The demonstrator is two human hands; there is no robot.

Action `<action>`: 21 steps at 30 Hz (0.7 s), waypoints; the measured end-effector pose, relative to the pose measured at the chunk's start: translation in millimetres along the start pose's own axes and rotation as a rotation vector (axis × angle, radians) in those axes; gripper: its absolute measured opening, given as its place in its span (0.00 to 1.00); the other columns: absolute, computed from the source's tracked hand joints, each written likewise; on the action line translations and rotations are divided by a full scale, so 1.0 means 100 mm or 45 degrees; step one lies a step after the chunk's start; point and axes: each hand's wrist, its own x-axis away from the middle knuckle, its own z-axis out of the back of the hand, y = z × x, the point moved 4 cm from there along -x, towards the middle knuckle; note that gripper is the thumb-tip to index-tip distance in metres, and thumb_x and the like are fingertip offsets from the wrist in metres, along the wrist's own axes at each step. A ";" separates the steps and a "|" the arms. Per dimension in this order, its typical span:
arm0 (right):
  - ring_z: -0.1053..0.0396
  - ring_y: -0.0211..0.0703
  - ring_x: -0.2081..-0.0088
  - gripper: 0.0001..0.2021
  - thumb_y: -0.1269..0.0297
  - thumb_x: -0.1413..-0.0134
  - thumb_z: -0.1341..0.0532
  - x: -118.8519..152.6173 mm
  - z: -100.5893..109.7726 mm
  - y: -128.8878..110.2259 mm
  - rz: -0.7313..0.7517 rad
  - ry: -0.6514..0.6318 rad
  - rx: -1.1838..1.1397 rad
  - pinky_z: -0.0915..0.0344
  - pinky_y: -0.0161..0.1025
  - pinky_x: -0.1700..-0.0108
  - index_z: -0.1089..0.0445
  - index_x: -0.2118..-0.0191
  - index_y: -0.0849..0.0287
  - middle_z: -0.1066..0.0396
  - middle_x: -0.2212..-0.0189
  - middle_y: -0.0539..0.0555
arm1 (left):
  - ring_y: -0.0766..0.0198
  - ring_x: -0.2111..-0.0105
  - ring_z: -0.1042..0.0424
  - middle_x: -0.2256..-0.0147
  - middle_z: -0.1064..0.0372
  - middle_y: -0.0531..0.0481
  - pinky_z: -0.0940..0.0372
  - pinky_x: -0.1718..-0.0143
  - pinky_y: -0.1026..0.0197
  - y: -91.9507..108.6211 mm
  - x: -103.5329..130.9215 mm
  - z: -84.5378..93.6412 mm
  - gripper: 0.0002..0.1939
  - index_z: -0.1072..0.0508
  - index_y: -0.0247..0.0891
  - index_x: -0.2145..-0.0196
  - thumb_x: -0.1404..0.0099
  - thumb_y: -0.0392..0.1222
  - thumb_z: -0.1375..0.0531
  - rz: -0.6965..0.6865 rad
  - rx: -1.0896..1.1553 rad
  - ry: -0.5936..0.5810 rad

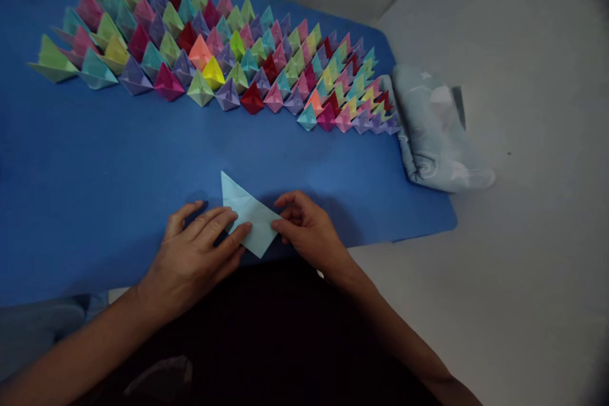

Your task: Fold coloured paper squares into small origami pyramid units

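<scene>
A pale blue folded sheet of paper (pixel 252 212) lies at the near edge of the blue table, one sharp corner pointing away from me. My left hand (pixel 195 244) rests over its left side, fingers spread, with the fingertips touching the paper. Between thumb and fingers, my right hand (pixel 304 225) pinches the paper's right corner. Some of the left edge is hidden under the left fingers. Rows of colourful folded paper boats (pixel 228 95) stand beyond my hands.
The blue table (pixel 143 152) has rounded corners and meets a pale wall (pixel 533 171) side on the right. At the table's right end sits a folded grey-blue cloth (pixel 428 139) with white star shapes. The boats fill the far side in tight rows.
</scene>
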 end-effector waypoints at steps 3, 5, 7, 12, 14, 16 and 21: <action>0.38 0.32 0.78 0.08 0.72 0.52 0.39 0.00 0.00 0.01 0.044 0.000 -0.010 0.38 0.31 0.74 0.33 0.64 0.55 0.38 0.79 0.41 | 0.48 0.54 0.24 0.52 0.25 0.38 0.40 0.45 0.39 0.02 -0.02 0.00 0.13 0.26 0.37 0.51 0.33 0.39 0.40 0.023 -0.005 -0.006; 0.38 0.32 0.77 0.06 0.71 0.51 0.40 0.02 -0.01 0.02 0.057 -0.009 0.035 0.39 0.31 0.73 0.31 0.65 0.55 0.37 0.79 0.42 | 0.48 0.54 0.24 0.53 0.25 0.39 0.40 0.44 0.39 0.02 -0.02 0.00 0.13 0.26 0.36 0.51 0.33 0.39 0.39 0.035 -0.002 0.002; 0.38 0.32 0.76 0.06 0.71 0.49 0.41 0.03 0.00 0.02 0.076 -0.008 0.118 0.39 0.31 0.72 0.28 0.66 0.55 0.34 0.77 0.44 | 0.48 0.55 0.24 0.53 0.24 0.39 0.39 0.45 0.39 0.02 -0.01 -0.01 0.13 0.26 0.36 0.51 0.33 0.39 0.39 0.032 -0.008 0.017; 0.32 0.35 0.70 0.12 0.74 0.46 0.44 0.08 0.04 -0.02 0.202 0.017 0.330 0.35 0.35 0.66 0.23 0.64 0.55 0.27 0.72 0.47 | 0.50 0.54 0.24 0.53 0.24 0.41 0.38 0.46 0.41 0.01 0.01 -0.02 0.12 0.26 0.38 0.51 0.32 0.37 0.40 -0.001 -0.038 0.050; 0.31 0.35 0.69 0.13 0.76 0.46 0.44 0.09 0.04 -0.04 0.234 0.012 0.396 0.34 0.36 0.64 0.22 0.63 0.56 0.26 0.70 0.49 | 0.50 0.53 0.24 0.53 0.23 0.41 0.38 0.46 0.41 0.00 0.02 -0.02 0.11 0.27 0.38 0.51 0.32 0.35 0.40 -0.009 -0.029 0.053; 0.31 0.35 0.69 0.14 0.77 0.47 0.43 0.11 0.03 -0.06 0.268 0.010 0.462 0.34 0.36 0.63 0.22 0.62 0.56 0.26 0.69 0.49 | 0.51 0.53 0.23 0.52 0.23 0.40 0.38 0.46 0.41 0.00 0.02 -0.01 0.12 0.27 0.37 0.52 0.32 0.32 0.41 -0.024 -0.015 0.053; 0.33 0.33 0.72 0.15 0.78 0.50 0.39 0.17 0.01 -0.06 0.409 -0.014 0.611 0.34 0.35 0.66 0.22 0.58 0.57 0.28 0.69 0.49 | 0.51 0.50 0.25 0.51 0.24 0.41 0.39 0.45 0.42 -0.01 0.05 0.00 0.13 0.28 0.39 0.51 0.30 0.29 0.44 -0.004 0.020 0.027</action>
